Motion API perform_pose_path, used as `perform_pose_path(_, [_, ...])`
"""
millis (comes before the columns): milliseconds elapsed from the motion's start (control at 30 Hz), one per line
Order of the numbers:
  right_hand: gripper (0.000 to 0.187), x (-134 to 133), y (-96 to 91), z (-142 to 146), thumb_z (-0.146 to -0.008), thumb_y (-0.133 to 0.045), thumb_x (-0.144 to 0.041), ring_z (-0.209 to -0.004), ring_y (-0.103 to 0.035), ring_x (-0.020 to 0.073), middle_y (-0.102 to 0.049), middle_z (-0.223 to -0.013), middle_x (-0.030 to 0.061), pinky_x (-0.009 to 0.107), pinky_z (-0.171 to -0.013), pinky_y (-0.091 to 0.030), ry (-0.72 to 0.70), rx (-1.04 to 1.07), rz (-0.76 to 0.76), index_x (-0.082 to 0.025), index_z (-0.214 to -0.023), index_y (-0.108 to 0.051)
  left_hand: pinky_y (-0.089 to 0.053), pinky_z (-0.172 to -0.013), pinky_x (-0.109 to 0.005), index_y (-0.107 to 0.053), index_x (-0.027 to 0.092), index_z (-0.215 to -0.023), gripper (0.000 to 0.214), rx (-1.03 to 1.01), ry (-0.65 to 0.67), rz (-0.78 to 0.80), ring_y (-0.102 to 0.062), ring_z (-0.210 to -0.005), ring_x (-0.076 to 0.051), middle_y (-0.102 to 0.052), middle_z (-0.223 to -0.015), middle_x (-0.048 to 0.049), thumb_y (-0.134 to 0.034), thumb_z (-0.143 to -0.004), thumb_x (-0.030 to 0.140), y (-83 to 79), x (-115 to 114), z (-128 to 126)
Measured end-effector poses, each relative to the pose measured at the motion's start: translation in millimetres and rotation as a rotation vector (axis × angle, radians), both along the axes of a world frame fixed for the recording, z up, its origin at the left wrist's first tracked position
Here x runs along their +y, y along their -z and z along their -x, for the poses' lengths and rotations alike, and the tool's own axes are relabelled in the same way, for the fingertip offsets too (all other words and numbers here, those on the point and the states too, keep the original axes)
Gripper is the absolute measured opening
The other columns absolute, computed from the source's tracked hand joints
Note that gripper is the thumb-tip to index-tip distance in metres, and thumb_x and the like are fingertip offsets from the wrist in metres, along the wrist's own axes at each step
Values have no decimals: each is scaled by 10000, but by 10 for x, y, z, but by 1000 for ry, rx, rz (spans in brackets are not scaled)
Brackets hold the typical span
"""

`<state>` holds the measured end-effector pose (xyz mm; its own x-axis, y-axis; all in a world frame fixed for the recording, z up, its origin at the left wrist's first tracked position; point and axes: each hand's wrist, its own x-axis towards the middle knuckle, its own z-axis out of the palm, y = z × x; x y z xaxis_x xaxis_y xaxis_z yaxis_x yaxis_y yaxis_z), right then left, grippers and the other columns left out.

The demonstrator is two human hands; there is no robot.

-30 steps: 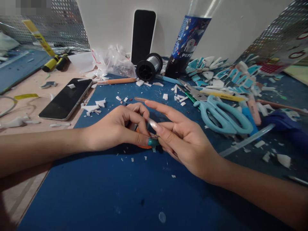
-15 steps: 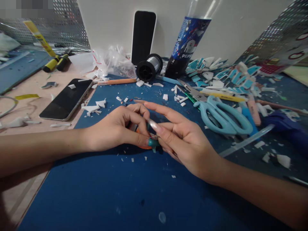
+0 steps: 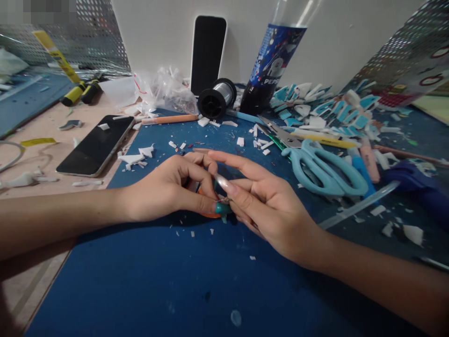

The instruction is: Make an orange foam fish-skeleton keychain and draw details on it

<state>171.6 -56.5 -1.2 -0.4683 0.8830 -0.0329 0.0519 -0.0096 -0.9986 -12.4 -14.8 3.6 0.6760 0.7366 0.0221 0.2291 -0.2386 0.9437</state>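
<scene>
Between the two hands: a thin, wire-like strand (image 3: 225, 200), very small, at the meeting fingertips, with a glossy orange object (image 3: 211, 216) just under the left thumb, mostly hidden, its shape impossible to tell.
Left hand (image 3: 170, 187): bent inward, thumb and forefinger narrowed on the strand.
Right hand (image 3: 277, 210): thumb and lower fingers closed about the strand's other side, forefinger stretched out.
Beneath both: a flat blue mat (image 3: 157, 281).
Right of the right hand: metal scissors with light-blue plastic handles (image 3: 296, 168).
Beyond the left forearm: a dark-screened phone (image 3: 96, 146), lying flat; white jagged scraps (image 3: 131, 159) nearer the wrist.
Beyond the fingertips: a black spool wound with pale thread (image 3: 211, 103).
</scene>
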Motion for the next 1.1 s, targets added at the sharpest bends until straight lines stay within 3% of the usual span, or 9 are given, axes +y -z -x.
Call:
perform_pose_path(167, [407, -4, 10, -1, -949, -423, -204, -392, -306, 63, -370, -471, -97, 208, -388, -274, 28, -6, -6, -197, -1357, -423, -378, -892, -303, -677, 188, -571, 140, -7, 7, -5, -519, -858, -143, -560, -719, 22, -752, -687, 165, -15, 5, -3])
perform_pose_path(367, [384, -6, 8, 0, -950, -414, -193, -387, -289, 52, -372, -483, -97, 204, -376, -225, 7, 14, 10, -231, -1330, -460, -381, -889, -298, -677, 178, -576, 139, -2, 22, 8, -527, -851, -140, -570, -704, 23, -756, -687, 152, -27, -4, -1])
perform_pose_path(1100, [376, 0, 16, -4, -958, -409, -201, -381, -290, 46, -372, -469, -101, 195, -381, -246, 7, 17, -1, -216, -1330, -461, -379, -863, -317, -679, 175, -587, 131, 19, 24, 45, -545, -765, -138, -628, -651, 28, -739, -703, 178, -25, 0, 2])
